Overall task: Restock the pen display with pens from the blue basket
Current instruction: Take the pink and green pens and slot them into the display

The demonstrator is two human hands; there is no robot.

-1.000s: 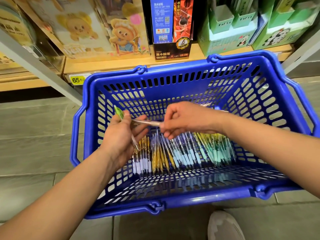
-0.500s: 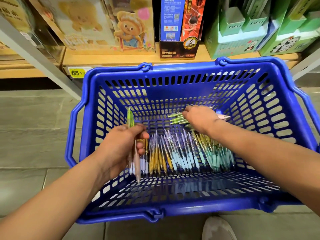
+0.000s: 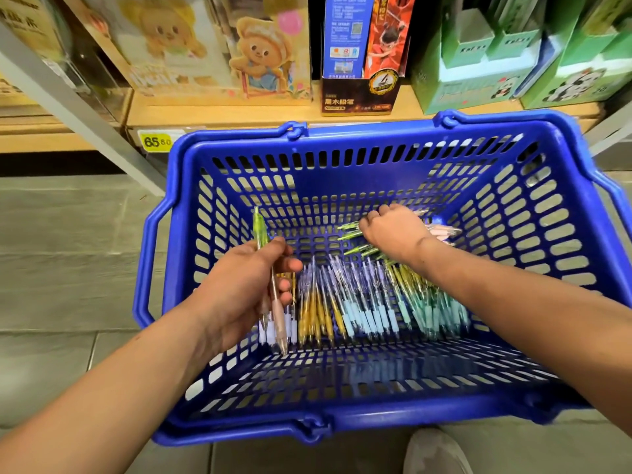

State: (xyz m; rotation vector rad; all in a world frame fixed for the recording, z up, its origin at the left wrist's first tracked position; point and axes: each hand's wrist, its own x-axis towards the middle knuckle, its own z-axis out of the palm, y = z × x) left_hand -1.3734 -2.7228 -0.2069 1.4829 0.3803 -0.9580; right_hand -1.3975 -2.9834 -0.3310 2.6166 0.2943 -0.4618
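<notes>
Basket (image 3: 342, 155) of blue plastic sits on the grey floor (image 3: 68, 251) in the head view, its far rim just in front of a low wooden shelf (image 3: 222, 112). Across the basket's bottom lies a row of pens (image 3: 359, 309), side by side, with white, yellow, pale blue and green grips. The left hand (image 3: 246, 289) hovers over the near left part of the basket, its fingers curled round two pens held roughly upright: a green-topped pen (image 3: 257, 227) sticking up above the thumb and a pink-grip pen (image 3: 278, 323) pointing down below the palm. The right hand (image 3: 393, 230) reaches to the far side of the basket floor, back toward the camera, fingers bent down over a loose cluster of green pens (image 3: 349, 230) and pink pens (image 3: 444, 230). Its fingertips are hidden, so I cannot tell whether it grips any. On the shelf stand bear-printed packages (image 3: 260, 53), a dark pencil box (image 3: 359, 97) and green panda boxes (image 3: 478, 80). A yellow price tag (image 3: 155, 142) is fixed to the shelf edge. A pale shoe (image 3: 434, 453) shows below the basket.
</notes>
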